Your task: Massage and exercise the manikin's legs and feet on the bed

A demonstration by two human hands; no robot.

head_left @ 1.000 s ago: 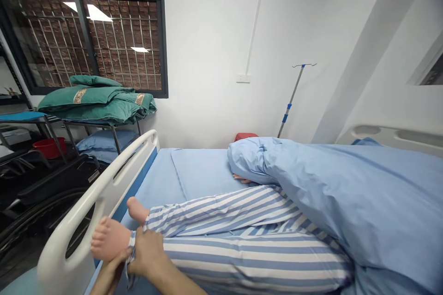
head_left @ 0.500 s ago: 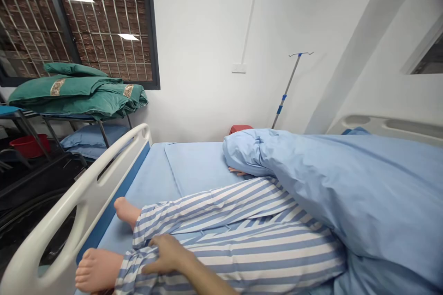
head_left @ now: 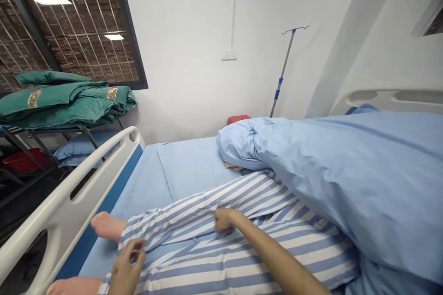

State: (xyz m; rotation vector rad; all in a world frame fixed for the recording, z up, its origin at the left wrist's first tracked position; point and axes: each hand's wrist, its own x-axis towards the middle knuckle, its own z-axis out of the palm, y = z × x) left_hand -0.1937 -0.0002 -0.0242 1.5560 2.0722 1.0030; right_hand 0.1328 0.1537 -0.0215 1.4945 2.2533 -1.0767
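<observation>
The left hand (head_left: 128, 262) is hovering over or resting on the ankle end of the striped trousers (head_left: 242, 262); which of the 2 I cannot tell. Its fingers are curving loosely, leaving a gap between thumb and fingertips, and nothing is showing in its grasp. The right hand (head_left: 226, 219) is bending down at the wrist with its fingers folded under, set against the far trouser leg about midway along; whether they are pinching any cloth I cannot tell.

The trousers are covering 2 legs that are stretching across the bed, the blue sheet showing in the space between them. At the cuffs, 2 bare feet are poking out: the far foot (head_left: 108, 226) is lying just beyond the left hand, and the near foot (head_left: 74, 286) is running off the lower edge of the view. A blue quilt (head_left: 328, 170) is covering the upper end of the legs, and some fingertips (head_left: 233, 166) are peeking from under its edge.

Further out, the white footboard (head_left: 64, 214) is standing past the feet. Green bedding (head_left: 69, 99) is lying piled below the barred window (head_left: 83, 23), and a drip pole (head_left: 282, 80) is leaning beyond the quilt near the wall.
</observation>
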